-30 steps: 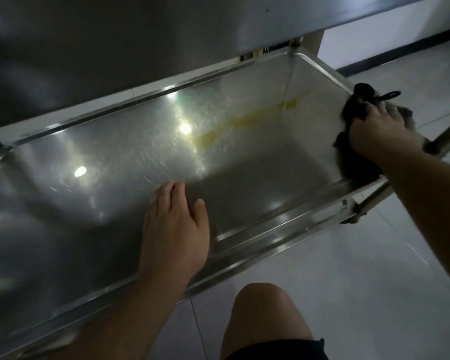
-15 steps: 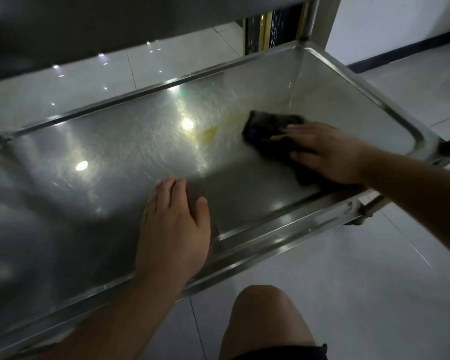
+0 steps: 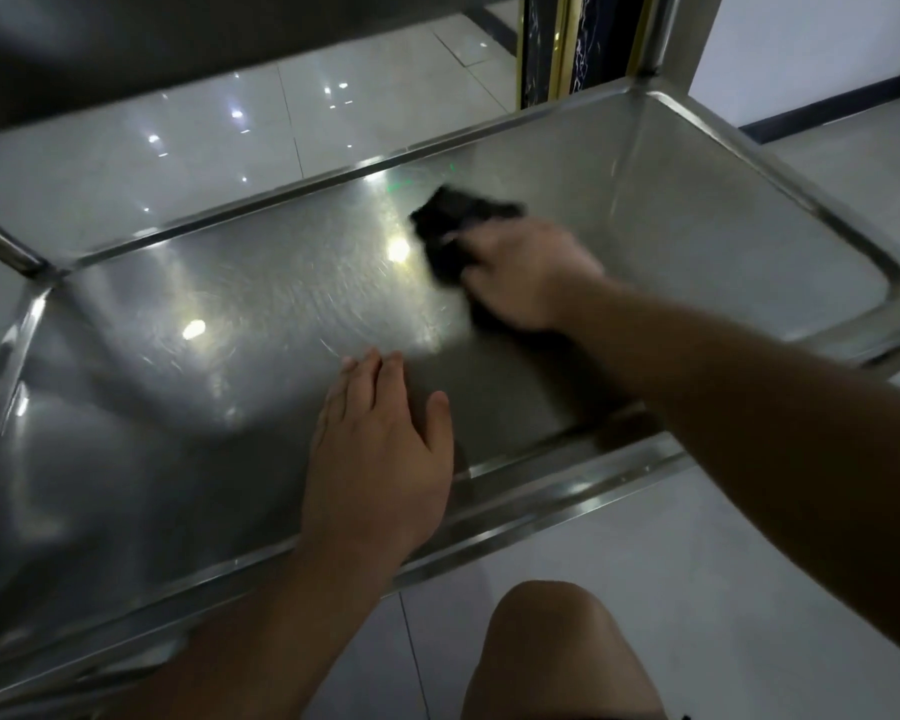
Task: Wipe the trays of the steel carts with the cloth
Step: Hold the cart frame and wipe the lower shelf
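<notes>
The steel cart's lower tray (image 3: 567, 493) fills the view, its shiny floor showing swirl marks and light reflections. A black cloth (image 3: 453, 215) lies on the tray floor toward the far right. My right hand (image 3: 526, 278) is on top of it, blurred by motion, with fingers that look curled into the fabric. My left hand (image 3: 380, 454) rests flat on the tray floor near the front rim, fingers straight and together, holding nothing.
The underside of the cart's upper shelf (image 3: 178, 33) hangs dark over the far side. A steel corner post (image 3: 655, 33) rises at the far right corner. My bare knee (image 3: 557, 646) is just in front of the tray, over pale floor tiles (image 3: 749, 563).
My right hand carried the cloth from the tray's right end wall down onto the floor, then swept it left and farther away. My left hand stayed flat in place.
</notes>
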Demonstrator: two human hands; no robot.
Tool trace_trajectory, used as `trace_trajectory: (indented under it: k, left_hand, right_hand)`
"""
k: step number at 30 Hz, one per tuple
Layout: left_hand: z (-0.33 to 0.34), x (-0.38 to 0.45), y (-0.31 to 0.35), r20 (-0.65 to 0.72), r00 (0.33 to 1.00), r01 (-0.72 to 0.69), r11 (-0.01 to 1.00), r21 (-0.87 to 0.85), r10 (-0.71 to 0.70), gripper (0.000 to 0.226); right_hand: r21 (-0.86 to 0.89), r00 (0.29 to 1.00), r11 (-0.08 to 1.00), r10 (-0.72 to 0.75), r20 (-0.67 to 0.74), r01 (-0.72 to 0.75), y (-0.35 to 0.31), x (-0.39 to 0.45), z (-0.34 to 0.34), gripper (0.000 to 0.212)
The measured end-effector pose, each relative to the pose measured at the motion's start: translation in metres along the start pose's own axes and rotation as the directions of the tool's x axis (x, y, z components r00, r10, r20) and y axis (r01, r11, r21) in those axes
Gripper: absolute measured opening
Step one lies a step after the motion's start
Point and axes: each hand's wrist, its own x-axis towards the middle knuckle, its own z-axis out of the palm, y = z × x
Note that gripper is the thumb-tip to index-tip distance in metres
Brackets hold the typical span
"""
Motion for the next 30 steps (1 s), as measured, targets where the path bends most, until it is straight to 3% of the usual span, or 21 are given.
trace_trajectory:
  k: [2,5,7,9,13,16,19,23,25,27,30]
  left_hand:
    - [-0.001,0.000,-0.003,0.004,1.000,-0.002,1.000,-0.004,0.002,0.074]
    - [-0.001,-0.001,-0.006,0.007,1.000,-0.013,1.000,0.005,0.013,0.071]
    - [-0.001,-0.001,-0.007,0.007,1.000,-0.011,1.000,0.012,0.011,0.075]
    - [-0.001,-0.001,-0.006,0.008,1.000,-0.018,1.000,0.010,0.018,0.077]
    - [-0.001,-0.003,-0.005,0.005,1.000,-0.004,1.000,0.014,0.004,0.078]
    - [0.001,-0.002,-0.003,0.002,1.000,0.014,1.000,-0.012,-0.014,0.079]
    - [0.003,-0.003,-0.004,-0.001,1.000,0.028,0.998,-0.049,-0.028,0.080]
    - [0.002,-0.003,-0.004,0.001,1.000,0.021,0.999,-0.048,-0.021,0.076]
    - [-0.001,-0.002,-0.002,-0.007,1.000,0.022,0.998,-0.062,-0.023,0.070]
    - [-0.005,-0.003,-0.001,-0.015,1.000,0.022,0.995,-0.101,-0.024,0.064]
    - [-0.008,-0.005,0.000,0.000,0.999,0.035,0.995,-0.098,-0.035,0.057]
  right_hand:
    - [-0.016,0.970,0.971,-0.237,0.049,0.238,-0.020,-0.029,0.008,0.052]
    - [-0.008,0.962,0.963,-0.267,0.065,0.268,0.011,-0.075,-0.001,0.058]
    - [0.014,0.991,0.992,-0.128,0.044,0.127,0.054,-0.094,-0.013,0.055]
    - [0.034,0.993,0.992,0.121,0.004,-0.121,0.106,-0.099,-0.028,0.051]
    - [0.023,0.822,0.826,0.563,-0.085,-0.563,0.181,-0.064,-0.051,0.054]
    - [0.040,0.748,0.753,0.657,-0.092,-0.656,0.163,-0.007,-0.049,0.064]
    - [0.053,0.842,0.841,0.540,-0.010,-0.539,0.091,0.044,-0.036,0.063]
    - [0.054,0.995,0.995,0.076,0.059,-0.079,-0.030,0.051,-0.001,0.047]
    - [0.048,0.980,0.983,-0.179,0.084,0.175,-0.065,0.026,0.013,0.044]
    - [0.059,0.944,0.950,-0.311,0.110,0.306,-0.065,-0.005,0.017,0.048]
    - [0.022,0.962,0.971,-0.240,0.133,0.239,-0.027,-0.054,0.007,0.060]
